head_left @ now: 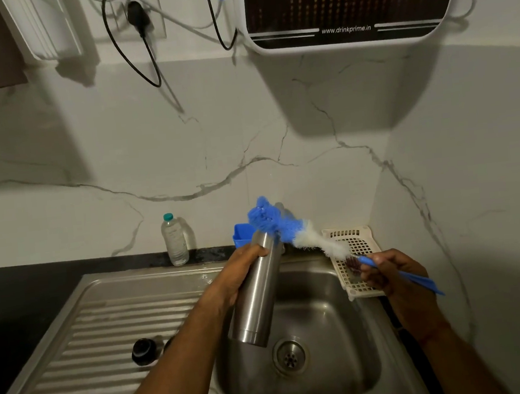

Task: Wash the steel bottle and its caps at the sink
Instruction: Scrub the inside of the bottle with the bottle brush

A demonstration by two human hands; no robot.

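Steel bottle (255,292) was tilted above the sink (301,377) at frame centre, gripped by the left hand (238,278). Right hand (393,274) pinched the blue brush (290,229) (bristles outside the mouth). One black cap (144,351) lay lower left on the drainboard (91,333).

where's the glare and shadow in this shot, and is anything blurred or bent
Head view: dim, lit from above, so the purifier throws a broad shadow down the wall; a bright glare streak runs along the bottle; the brush bristles look slightly soft, perhaps motion blur; the wide lens splays the edges.
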